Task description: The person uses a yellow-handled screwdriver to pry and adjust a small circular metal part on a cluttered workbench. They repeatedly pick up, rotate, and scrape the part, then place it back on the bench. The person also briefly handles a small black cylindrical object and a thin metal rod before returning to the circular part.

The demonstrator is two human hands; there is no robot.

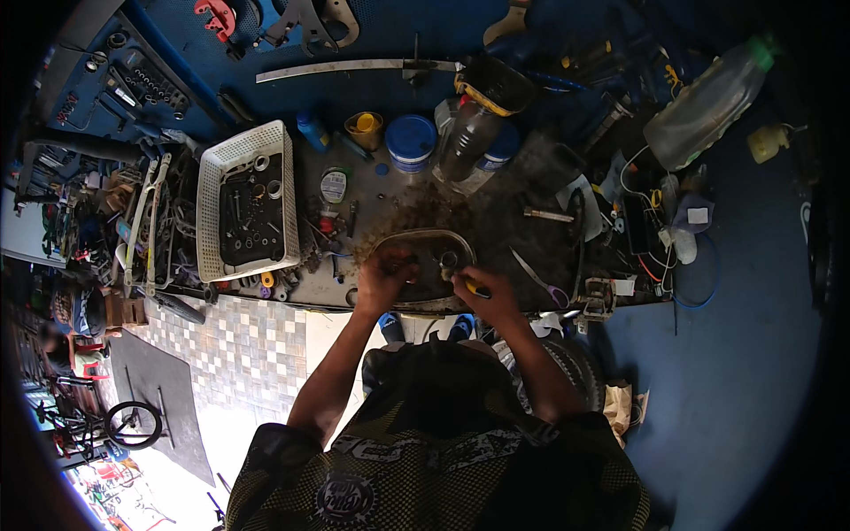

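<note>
A shallow tray with a pale rim (423,234) lies at the bench's front edge, between my two hands. My left hand (382,281) is over the tray's left side, fingers curled; a small dark thing may be in them, but I cannot make it out. My right hand (494,299) is closed around a tool with a yellow-and-black handle (478,289) at the tray's right side. Its working end is too small to tell. Close to the right fingertips is a small metal ring (449,259). The tray's bottom looks dark and dirty.
Scissors (538,276) with purple handles lie to the right. A white plastic basket (205,212) of metal parts stands left. Behind are a blue-lidded tub (411,142), a dark bottle (467,142) and a spray-type clear bottle (334,186). Cables and tools crowd the right end.
</note>
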